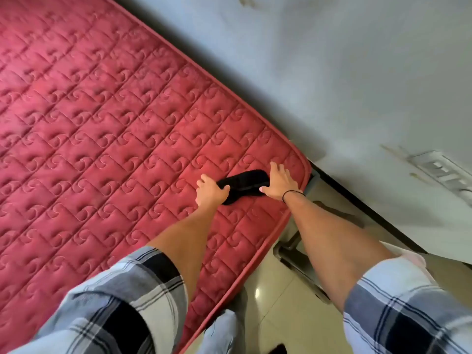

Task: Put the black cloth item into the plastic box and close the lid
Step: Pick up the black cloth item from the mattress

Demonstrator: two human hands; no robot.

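On red mattress | left hand grips black cloth | right hand flat atop

Arms extended forward, left grip curled closed, right grip laid flat.

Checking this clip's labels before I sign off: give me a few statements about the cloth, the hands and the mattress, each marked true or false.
1. The black cloth item lies on the red quilted mattress. True.
2. Only one hand touches the cloth. False: the left hand grips one end and the right hand rests on the other end.
3. A thin black band circles the right wrist. True.
4. The cloth lies in the middle of the mattress. False: it lies close to the mattress corner, near the grey wall.
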